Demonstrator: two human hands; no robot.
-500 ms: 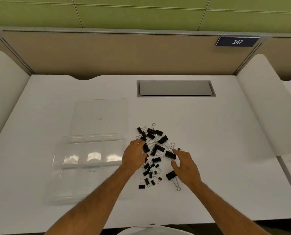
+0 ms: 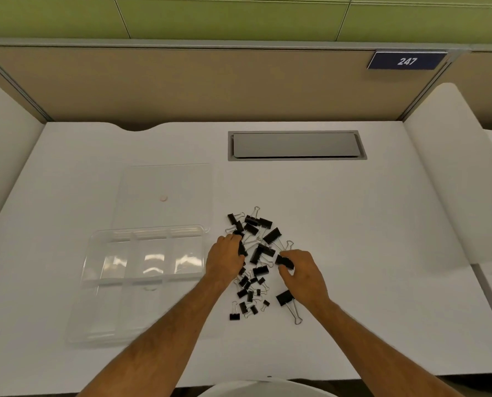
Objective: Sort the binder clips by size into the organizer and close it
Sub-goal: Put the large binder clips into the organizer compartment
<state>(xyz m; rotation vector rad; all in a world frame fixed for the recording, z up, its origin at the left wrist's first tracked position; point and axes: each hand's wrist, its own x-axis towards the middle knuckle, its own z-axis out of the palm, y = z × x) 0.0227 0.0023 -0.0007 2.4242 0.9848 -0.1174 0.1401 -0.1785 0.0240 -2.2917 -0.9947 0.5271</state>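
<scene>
A white table [image 2: 353, 239] fills most of the view, bounded at the back by a tan partition [image 2: 181, 84] carrying a blue plate numbered 247 [image 2: 406, 61]. A grey rectangular hatch [image 2: 296, 145] is set into the table near its far edge.

On the left part of the table lies a clear plastic organizer [image 2: 101, 310], open, its compartments running in rows and showing no clips inside. Its transparent lid [image 2: 164, 179] lies flat on the table beyond the tray, joined along the far edge.

Just right of the organizer is a loose pile of black binder clips [image 2: 260, 270] in several sizes, with the larger ones toward the far side and the small ones nearer the person. One large clip [image 2: 284, 298] sits at the pile's near right edge.

The left hand [image 2: 224, 259] rests at the pile's left side, fingers curled over clips; whether it grips one cannot be told. The right hand [image 2: 305, 275] pinches a medium black clip [image 2: 284, 261] between thumb and fingers at the pile's right side.
</scene>
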